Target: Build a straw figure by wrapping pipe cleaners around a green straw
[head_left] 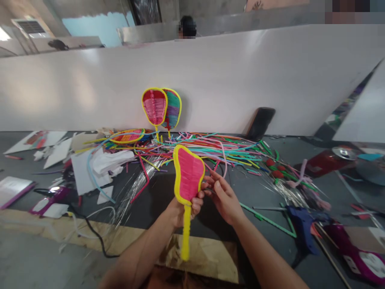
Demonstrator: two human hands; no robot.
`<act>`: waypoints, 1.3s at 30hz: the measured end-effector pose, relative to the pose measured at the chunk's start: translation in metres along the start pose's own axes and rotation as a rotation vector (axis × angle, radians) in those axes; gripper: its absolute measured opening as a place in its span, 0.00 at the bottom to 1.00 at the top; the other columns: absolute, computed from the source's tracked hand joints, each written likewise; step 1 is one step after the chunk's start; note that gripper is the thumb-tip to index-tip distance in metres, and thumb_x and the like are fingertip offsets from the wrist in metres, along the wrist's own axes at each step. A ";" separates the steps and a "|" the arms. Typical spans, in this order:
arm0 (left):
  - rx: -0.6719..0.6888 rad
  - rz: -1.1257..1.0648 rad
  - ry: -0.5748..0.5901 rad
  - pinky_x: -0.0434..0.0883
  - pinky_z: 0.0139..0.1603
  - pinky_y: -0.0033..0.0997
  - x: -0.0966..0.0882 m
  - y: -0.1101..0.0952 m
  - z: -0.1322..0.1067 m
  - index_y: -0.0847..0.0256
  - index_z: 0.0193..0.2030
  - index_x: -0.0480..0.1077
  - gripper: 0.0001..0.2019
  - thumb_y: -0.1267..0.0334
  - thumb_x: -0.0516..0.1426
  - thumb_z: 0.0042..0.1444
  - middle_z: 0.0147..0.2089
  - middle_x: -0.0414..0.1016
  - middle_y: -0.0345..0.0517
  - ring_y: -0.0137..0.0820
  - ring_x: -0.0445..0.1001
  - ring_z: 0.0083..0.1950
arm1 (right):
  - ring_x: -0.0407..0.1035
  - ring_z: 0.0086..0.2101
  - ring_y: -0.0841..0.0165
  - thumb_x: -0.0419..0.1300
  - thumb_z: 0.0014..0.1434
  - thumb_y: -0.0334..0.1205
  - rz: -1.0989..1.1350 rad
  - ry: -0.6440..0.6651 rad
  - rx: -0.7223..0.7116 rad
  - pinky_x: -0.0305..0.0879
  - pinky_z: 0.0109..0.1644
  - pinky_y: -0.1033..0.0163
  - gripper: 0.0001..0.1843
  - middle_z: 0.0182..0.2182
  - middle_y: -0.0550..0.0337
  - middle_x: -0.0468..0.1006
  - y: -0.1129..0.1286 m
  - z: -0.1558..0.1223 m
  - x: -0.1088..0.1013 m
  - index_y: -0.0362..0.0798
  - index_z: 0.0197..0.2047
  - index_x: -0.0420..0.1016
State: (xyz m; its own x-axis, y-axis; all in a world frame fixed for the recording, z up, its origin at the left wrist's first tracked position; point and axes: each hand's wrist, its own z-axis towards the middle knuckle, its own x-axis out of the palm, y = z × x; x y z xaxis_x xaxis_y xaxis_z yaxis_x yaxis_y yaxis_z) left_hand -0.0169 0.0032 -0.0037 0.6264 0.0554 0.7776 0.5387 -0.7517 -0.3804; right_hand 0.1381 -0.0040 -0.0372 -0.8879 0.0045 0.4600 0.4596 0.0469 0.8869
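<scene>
A hand fan (189, 172) of pink pipe cleaners with a yellow fuzzy rim and a yellow handle stands upright before me. My left hand (180, 210) grips it from behind, low on the fan face, with fingertips showing at its right edge. Close beside that edge is my right hand (224, 196), its thumb and fingers bent together in a pinch. Whatever lies between those fingertips is too small to make out. Beyond the fan, a heap of loose pipe cleaners (207, 148) in many colours spreads across the dark table.
Two finished fans (155, 106) lean on the white partition (216, 80), near a dark phone (261, 122). To the right are a blue glue gun (302, 228), a red can (327, 162) and a purple device (357, 253). Paper scraps (90, 168) and a black cable (96, 235) lie left.
</scene>
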 end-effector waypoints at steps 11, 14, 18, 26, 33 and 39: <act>-0.116 0.073 0.038 0.75 0.31 0.26 0.006 0.021 -0.005 0.70 0.41 0.72 0.10 0.68 0.57 0.53 0.32 0.76 0.52 0.27 0.74 0.27 | 0.62 0.18 0.77 0.65 0.50 0.43 0.178 -0.027 0.116 0.61 0.22 0.71 0.19 0.24 0.69 0.72 0.018 -0.003 0.007 0.54 0.45 0.68; 0.105 0.219 -0.163 0.75 0.36 0.35 -0.003 0.016 -0.008 0.68 0.37 0.72 0.07 0.69 0.59 0.50 0.32 0.78 0.54 0.35 0.78 0.32 | 0.69 0.23 0.73 0.66 0.48 0.41 0.180 -0.108 0.070 0.65 0.25 0.69 0.18 0.30 0.66 0.77 0.018 0.002 0.003 0.53 0.43 0.68; 0.289 0.286 -0.122 0.75 0.34 0.35 -0.015 -0.001 -0.022 0.65 0.37 0.71 0.08 0.62 0.59 0.53 0.33 0.79 0.51 0.35 0.77 0.32 | 0.71 0.28 0.71 0.66 0.49 0.42 0.127 -0.143 0.042 0.68 0.30 0.66 0.19 0.34 0.64 0.78 0.006 0.007 -0.003 0.53 0.44 0.67; 0.431 0.423 -0.215 0.75 0.34 0.28 -0.025 -0.007 -0.030 0.63 0.43 0.69 0.18 0.68 0.66 0.44 0.36 0.77 0.45 0.30 0.76 0.33 | 0.67 0.45 0.62 0.59 0.56 0.47 -0.654 -0.165 -0.356 0.68 0.43 0.55 0.28 0.50 0.50 0.68 -0.007 0.004 -0.012 0.53 0.60 0.60; 0.462 0.419 -0.277 0.75 0.34 0.30 -0.027 -0.001 -0.028 0.63 0.42 0.69 0.18 0.64 0.66 0.44 0.36 0.75 0.45 0.29 0.75 0.34 | 0.63 0.44 0.62 0.62 0.56 0.36 -1.298 0.217 -0.800 0.56 0.48 0.53 0.09 0.39 0.61 0.77 -0.007 -0.009 0.003 0.58 0.41 0.76; 0.454 0.444 -0.245 0.76 0.36 0.33 -0.029 0.012 -0.030 0.61 0.46 0.66 0.24 0.68 0.66 0.42 0.42 0.71 0.44 0.29 0.73 0.37 | 0.66 0.39 0.67 0.60 0.57 0.34 -1.391 0.252 -0.911 0.56 0.47 0.56 0.08 0.35 0.62 0.79 -0.010 -0.011 0.007 0.53 0.40 0.76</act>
State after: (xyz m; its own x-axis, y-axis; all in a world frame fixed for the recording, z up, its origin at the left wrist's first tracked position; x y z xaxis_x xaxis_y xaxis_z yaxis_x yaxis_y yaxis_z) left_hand -0.0451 -0.0274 -0.0160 0.9236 -0.0074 0.3833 0.3503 -0.3903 -0.8515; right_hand 0.1275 -0.0157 -0.0422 -0.6161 0.3062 -0.7257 -0.6776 -0.6759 0.2900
